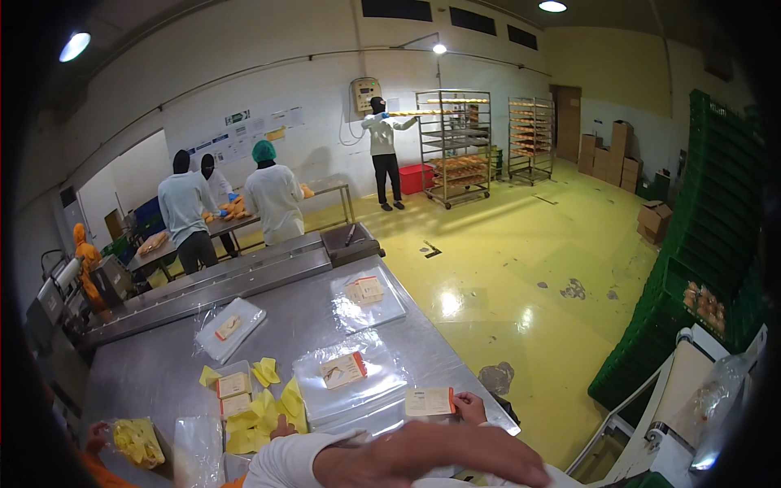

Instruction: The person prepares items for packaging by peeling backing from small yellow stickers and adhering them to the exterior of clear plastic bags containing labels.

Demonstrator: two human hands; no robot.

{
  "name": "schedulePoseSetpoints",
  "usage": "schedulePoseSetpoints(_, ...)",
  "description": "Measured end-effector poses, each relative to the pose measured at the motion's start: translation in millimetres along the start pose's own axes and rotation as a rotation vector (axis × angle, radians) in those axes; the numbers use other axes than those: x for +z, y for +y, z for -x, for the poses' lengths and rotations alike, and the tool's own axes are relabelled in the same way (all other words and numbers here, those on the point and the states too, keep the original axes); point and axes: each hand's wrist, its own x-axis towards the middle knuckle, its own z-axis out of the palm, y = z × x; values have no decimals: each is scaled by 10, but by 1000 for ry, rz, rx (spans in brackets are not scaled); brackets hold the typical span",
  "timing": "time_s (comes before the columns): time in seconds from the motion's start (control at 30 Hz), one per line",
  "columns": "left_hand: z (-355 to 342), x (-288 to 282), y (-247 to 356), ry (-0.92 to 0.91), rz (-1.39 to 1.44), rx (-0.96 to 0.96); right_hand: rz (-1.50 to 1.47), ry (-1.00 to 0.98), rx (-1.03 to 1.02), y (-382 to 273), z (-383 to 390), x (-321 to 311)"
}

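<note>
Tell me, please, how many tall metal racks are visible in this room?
2. The near rack stands beside the person at the back wall; the far rack is further right, near the door. Others may be hidden.

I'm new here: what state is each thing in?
Cream-and-orange rectangular cards: lying flat, right hand at one end
Left hand: blurred, grip unclear
Clear plastic bags: flat, stacked
Thin yellow sheets: loose, curled
Green plastic crates: stacked
Brown cardboard box: open
Round white ceiling lamp: lit

White sleeve — loose-looking cloth, softly creased, plain in colour.
</note>
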Motion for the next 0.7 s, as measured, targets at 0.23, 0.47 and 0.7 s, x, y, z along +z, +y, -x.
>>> schedulePoseSetpoints(0.23,-238,671,63,80,481,25,-21,-19,-59,149,-12,124)
schedulePoseSetpoints(0.47,-193,686,143,97,505,112,13,-39,-85,191,-34,196)
schedulePoseSetpoints(0.7,-208,764,74,241,560,338,9,-49,-60,102,32,158)
